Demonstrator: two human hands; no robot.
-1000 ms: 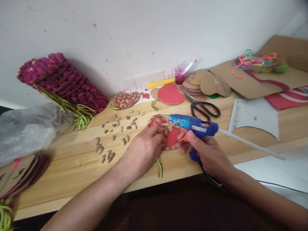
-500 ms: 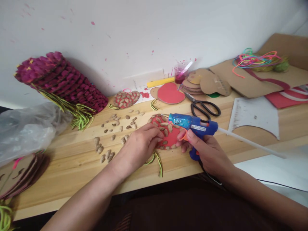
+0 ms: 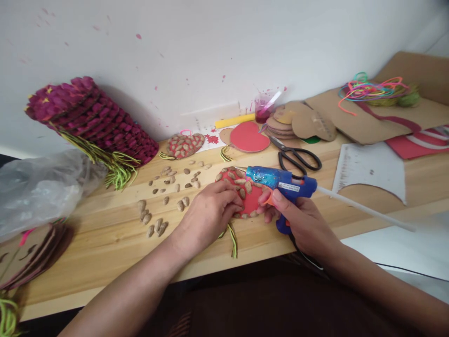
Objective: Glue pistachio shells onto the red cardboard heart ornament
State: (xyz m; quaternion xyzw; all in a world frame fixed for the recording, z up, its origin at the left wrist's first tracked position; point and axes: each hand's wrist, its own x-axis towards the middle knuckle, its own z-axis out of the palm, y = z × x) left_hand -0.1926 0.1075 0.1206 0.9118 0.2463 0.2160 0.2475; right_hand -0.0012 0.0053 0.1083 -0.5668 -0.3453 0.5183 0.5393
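Observation:
My right hand (image 3: pixel 305 220) is wrapped round a blue hot glue gun (image 3: pixel 270 180), a finger on its orange trigger. A white glue stick (image 3: pixel 365 208) sticks out of the back, and the metal nozzle points left over the top of a red cardboard heart (image 3: pixel 251 204). Peanuts (image 3: pixel 248 186) in their shells cover the heart's upper part and line its lower edge. My left hand (image 3: pixel 213 206) rests on the heart's left side, fingers bent and pressed together on a peanut there, mostly hidden by them. Green yarn strands (image 3: pixel 232 241) hang from the heart toward the table's front.
Loose peanuts (image 3: pixel 159 227) lie left of my left hand. Behind are a peanut-covered heart (image 3: pixel 184 146), a plain red heart (image 3: pixel 249 137), black scissors (image 3: pixel 298 154) and a cup of pink liquid (image 3: pixel 263 112). A purple stack (image 3: pixel 101 126) leans at the wall, near a plastic bag (image 3: pixel 38 187).
My left hand has shifted slightly right, its fingertips now over a peanut that showed beside them before. The glue gun and my right hand stay nearly still.

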